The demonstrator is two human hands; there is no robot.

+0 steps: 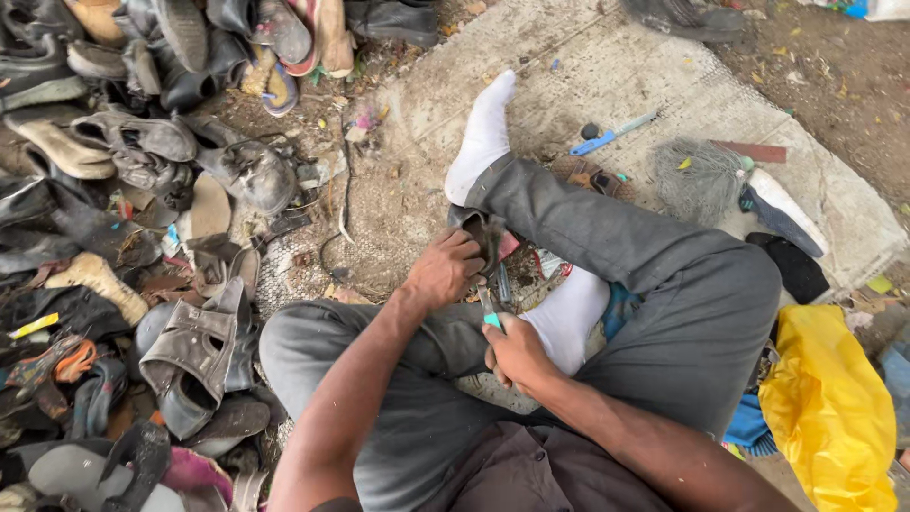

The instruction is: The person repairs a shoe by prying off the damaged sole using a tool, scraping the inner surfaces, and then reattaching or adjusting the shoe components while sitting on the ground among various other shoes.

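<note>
Both hands meet over the crossed legs: left hand (444,270) clasps a dark shoe (485,232) against the knee, right hand (515,353) grips teal-handled pliers (491,305) touching it, mid-mat (607,66), beside the shoe pile (123,190).

i see both forearms angled inward over crossed legs, my left hand (444,270) curled shut, my right hand (517,353) fisted just below it
</note>
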